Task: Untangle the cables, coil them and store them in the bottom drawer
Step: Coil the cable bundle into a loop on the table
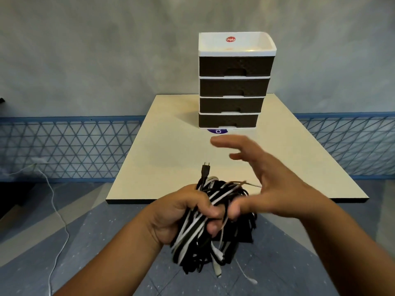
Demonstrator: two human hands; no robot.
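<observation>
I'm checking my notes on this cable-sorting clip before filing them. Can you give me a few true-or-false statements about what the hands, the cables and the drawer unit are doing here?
1. The left hand grips the cable bundle. True.
2. The right hand is closed around the two-pin plug. False: its fingers are spread and the plug stands free above the bundle.
3. The bottom drawer is pulled out. False: all four drawers of the drawer unit sit closed.
4. The bundle mixes black and white cables. True.
5. The drawer unit stands on the table. True.
</observation>
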